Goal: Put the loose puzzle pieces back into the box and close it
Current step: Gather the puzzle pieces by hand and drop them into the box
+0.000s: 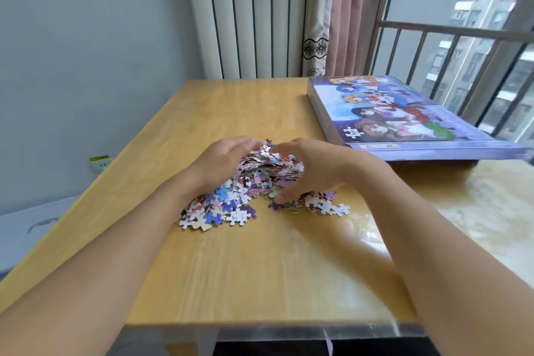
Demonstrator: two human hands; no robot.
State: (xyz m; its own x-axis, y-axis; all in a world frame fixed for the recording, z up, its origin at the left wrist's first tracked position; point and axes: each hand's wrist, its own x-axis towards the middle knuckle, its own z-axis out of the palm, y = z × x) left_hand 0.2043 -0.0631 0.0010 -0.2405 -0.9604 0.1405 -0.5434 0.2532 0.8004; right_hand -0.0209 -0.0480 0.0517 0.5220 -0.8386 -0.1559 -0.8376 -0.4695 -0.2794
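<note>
Cupping puzzle pieces point(251, 185) with curled fingers of left hand point(224, 160), right hand point(315, 169), closed box point(404, 118) right, table point(231, 269)

Bench point(260, 254) of glossy pale wood with window glare; box point(404, 118) smooth printed card, slight sheen; pieces point(231, 205) matt card; curtain point(344, 23) soft cloth; railing point(450, 29) dull metal.

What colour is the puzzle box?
Purple, with a cartoon picture on its lid; the box shows in the head view.

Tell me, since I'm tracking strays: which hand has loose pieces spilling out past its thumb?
The right hand: a small trail of puzzle pieces lies beyond its thumb, apart from the heap.
</note>
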